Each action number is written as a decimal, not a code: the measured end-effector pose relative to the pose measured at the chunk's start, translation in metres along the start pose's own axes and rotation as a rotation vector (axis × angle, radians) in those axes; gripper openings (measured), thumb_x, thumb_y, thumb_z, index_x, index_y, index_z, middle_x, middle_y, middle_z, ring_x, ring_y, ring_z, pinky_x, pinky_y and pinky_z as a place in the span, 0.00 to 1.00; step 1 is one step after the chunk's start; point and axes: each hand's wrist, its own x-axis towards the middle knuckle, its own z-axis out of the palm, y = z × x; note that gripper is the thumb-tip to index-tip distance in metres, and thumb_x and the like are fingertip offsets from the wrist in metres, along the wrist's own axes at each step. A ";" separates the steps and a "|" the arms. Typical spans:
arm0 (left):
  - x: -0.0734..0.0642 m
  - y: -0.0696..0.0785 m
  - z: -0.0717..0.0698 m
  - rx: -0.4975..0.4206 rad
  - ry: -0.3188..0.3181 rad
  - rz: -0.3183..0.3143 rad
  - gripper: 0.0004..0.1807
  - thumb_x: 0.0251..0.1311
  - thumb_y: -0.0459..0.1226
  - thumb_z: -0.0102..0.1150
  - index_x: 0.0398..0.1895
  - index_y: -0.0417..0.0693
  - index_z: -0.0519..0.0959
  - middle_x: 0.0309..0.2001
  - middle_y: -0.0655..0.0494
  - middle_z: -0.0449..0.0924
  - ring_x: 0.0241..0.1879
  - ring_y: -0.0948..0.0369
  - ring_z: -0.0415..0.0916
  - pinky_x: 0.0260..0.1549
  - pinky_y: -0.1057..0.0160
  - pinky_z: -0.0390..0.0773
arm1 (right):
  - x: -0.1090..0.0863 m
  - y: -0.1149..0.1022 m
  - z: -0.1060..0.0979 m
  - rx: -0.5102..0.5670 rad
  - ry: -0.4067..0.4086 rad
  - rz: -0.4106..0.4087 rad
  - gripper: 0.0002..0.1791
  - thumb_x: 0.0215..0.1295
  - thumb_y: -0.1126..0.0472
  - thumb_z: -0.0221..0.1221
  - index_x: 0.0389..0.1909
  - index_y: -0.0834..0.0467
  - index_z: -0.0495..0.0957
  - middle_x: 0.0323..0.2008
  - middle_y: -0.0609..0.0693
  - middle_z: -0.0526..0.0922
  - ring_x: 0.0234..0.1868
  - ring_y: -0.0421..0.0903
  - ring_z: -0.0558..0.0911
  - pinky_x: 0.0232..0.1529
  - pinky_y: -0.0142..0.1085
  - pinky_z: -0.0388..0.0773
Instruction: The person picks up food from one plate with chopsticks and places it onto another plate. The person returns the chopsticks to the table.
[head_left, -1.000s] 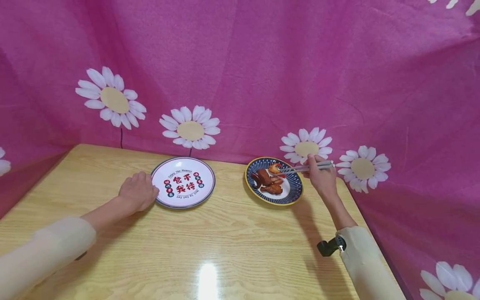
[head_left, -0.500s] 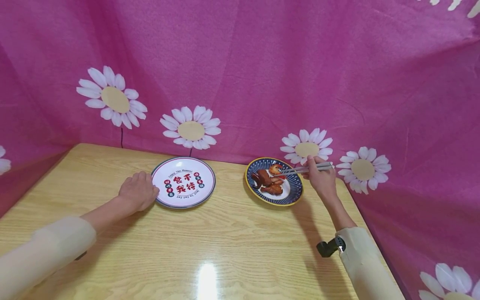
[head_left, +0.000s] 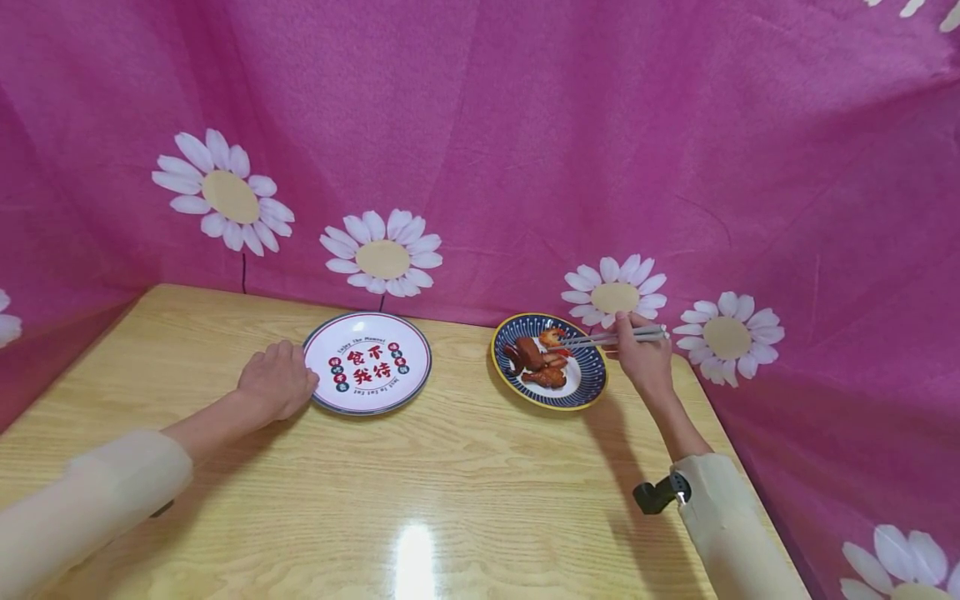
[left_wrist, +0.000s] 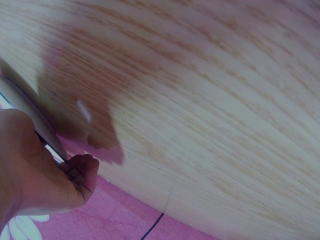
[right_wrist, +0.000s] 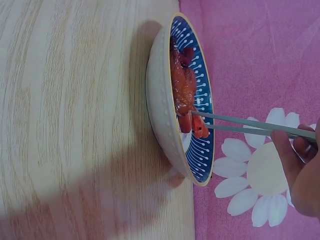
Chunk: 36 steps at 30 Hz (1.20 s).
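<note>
My left hand (head_left: 277, 382) grips the left rim of a white plate (head_left: 405, 387) printed with red characters and a dark edge. In the left wrist view its fingers (left_wrist: 82, 172) curl at the plate's edge. My right hand (head_left: 643, 354) holds a pair of grey chopsticks (right_wrist: 240, 121) over a deep blue-patterned plate (head_left: 592, 379) with a yellow rim. The chopstick tips reach a reddish shrimp-like piece (right_wrist: 199, 126) inside that plate; whether they pinch it, I cannot tell. Beside it lie a browned drumstick (head_left: 546, 377) and darker brown pieces (head_left: 528, 354).
Both plates stand near the back edge of a wooden table (head_left: 360, 500). A pink cloth (head_left: 480, 150) with white daisies hangs behind and along the sides. A small black device (head_left: 654, 496) sits at the right sleeve.
The chopstick tips shift very slightly at the reddish piece. Both hands and both plates stay almost where they were.
</note>
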 end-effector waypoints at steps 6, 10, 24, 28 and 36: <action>0.000 0.000 0.000 0.003 0.001 0.002 0.20 0.67 0.40 0.43 0.38 0.23 0.68 0.32 0.40 0.63 0.37 0.45 0.67 0.40 0.46 0.71 | 0.000 0.001 -0.001 0.008 0.002 0.009 0.24 0.76 0.54 0.51 0.35 0.73 0.80 0.31 0.66 0.85 0.26 0.45 0.87 0.27 0.39 0.82; 0.001 0.000 -0.001 0.006 -0.001 0.004 0.21 0.68 0.40 0.43 0.38 0.23 0.68 0.33 0.40 0.63 0.37 0.45 0.67 0.40 0.46 0.71 | 0.000 0.000 -0.002 0.039 -0.005 0.032 0.24 0.76 0.54 0.51 0.37 0.75 0.79 0.35 0.71 0.84 0.26 0.42 0.87 0.27 0.35 0.82; 0.000 0.000 0.001 0.009 0.006 0.008 0.21 0.68 0.40 0.44 0.39 0.22 0.68 0.33 0.39 0.64 0.38 0.44 0.68 0.41 0.45 0.72 | -0.015 -0.028 -0.010 0.076 -0.004 0.056 0.21 0.76 0.58 0.50 0.41 0.77 0.78 0.35 0.71 0.83 0.24 0.38 0.85 0.28 0.33 0.82; 0.000 0.000 0.001 0.011 0.003 0.012 0.21 0.68 0.40 0.43 0.39 0.22 0.68 0.33 0.39 0.64 0.38 0.44 0.68 0.41 0.45 0.72 | -0.010 -0.010 -0.011 0.122 0.016 0.037 0.16 0.76 0.57 0.52 0.42 0.69 0.76 0.31 0.65 0.84 0.24 0.39 0.86 0.27 0.33 0.82; -0.001 0.000 0.000 0.008 0.009 0.016 0.21 0.67 0.39 0.42 0.38 0.22 0.67 0.33 0.39 0.64 0.39 0.43 0.68 0.41 0.44 0.72 | -0.013 -0.001 -0.013 0.079 0.009 -0.035 0.17 0.75 0.53 0.54 0.37 0.66 0.71 0.27 0.58 0.82 0.26 0.39 0.86 0.28 0.34 0.82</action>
